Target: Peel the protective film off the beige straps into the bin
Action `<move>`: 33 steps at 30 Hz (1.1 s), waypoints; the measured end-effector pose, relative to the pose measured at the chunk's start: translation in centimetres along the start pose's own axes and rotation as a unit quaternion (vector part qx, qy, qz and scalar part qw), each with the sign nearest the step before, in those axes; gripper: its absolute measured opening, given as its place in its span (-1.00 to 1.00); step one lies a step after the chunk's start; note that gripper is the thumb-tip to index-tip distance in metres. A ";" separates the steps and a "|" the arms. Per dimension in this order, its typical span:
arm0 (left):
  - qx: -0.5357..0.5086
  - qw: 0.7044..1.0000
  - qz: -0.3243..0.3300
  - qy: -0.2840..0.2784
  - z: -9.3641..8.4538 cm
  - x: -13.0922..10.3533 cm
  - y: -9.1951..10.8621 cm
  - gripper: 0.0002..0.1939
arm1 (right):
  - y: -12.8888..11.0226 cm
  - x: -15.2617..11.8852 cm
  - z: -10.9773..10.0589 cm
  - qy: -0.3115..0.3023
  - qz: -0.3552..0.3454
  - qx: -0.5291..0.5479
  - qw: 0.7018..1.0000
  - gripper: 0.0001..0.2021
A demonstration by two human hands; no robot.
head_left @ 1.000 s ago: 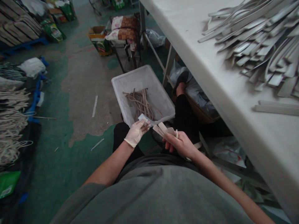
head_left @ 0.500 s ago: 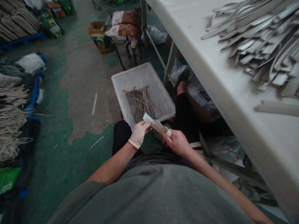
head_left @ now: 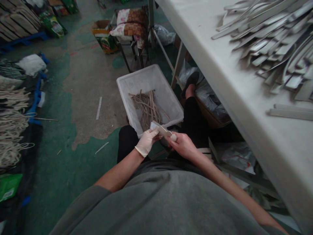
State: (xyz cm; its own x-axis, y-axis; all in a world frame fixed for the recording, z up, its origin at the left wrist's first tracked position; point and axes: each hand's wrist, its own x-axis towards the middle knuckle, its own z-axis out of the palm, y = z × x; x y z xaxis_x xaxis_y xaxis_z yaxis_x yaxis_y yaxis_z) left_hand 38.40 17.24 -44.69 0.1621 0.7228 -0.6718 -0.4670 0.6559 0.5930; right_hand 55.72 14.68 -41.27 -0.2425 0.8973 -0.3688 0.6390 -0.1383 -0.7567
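the white bin [head_left: 169, 94] sits on the floor [head_left: 85, 81], and both hands meet at its near edge. there the right hand [head_left: 184, 144], without a glove, is closed around a small fan of flat strips [head_left: 164, 131], whose ends point toward the white bin. the left hand [head_left: 146, 142], in a pale thin glove, has its fingers pinched on a small white piece [head_left: 154, 125] and touches the ends of the flat strips; whether it grips those too cannot be told.

inside the white bin lies a loose tangle of brownish strips [head_left: 146, 106]. to the right of the white bin, and higher, a white table [head_left: 234, 85] bears a heap of grey strips [head_left: 276, 42]. just beyond the white bin stands a stool [head_left: 124, 58] with patterned cushions [head_left: 132, 27] on it. well to the left of the white bin are bundles of pale cord [head_left: 12, 130].
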 end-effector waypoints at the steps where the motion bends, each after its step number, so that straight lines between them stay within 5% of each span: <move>1: -0.009 1.000 0.002 0.013 -0.3 0.2 0.6 -0.69 | 0.2 -0.2 -0.3 -0.006 -0.003 -0.002 1.000 -0.72; 8: -0.072 0.989 0.054 0.118 -4.2 1.6 5.1 -0.80 | 1.9 -3.8 -3.0 0.059 0.029 -0.047 0.997 -0.68; 16: -0.057 0.998 0.003 0.025 -0.7 0.9 0.5 -0.74 | -1.2 0.6 -0.8 0.063 0.001 -0.179 0.982 -0.75; 21: -0.093 0.993 0.038 0.061 -1.0 1.3 1.5 -0.73 | -0.9 0.4 -1.9 0.007 -0.016 -0.123 0.992 -0.74; 28: -0.094 0.995 0.023 0.025 -0.3 1.4 0.7 -0.70 | -0.9 0.9 -1.4 0.027 -0.001 -0.169 0.985 -0.75; 33: -0.102 0.992 0.045 0.064 -0.5 1.6 1.3 -0.74 | -1.3 0.8 -1.6 -0.003 0.005 -0.124 0.992 -0.77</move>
State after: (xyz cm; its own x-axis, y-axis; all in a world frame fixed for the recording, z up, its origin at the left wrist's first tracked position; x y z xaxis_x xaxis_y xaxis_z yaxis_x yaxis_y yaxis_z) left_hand 37.59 19.09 -45.25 0.0069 0.7342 -0.6788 -0.6424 0.5235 0.5597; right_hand 55.88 16.30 -39.73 -0.2402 0.8935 -0.3793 0.8014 -0.0380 -0.5969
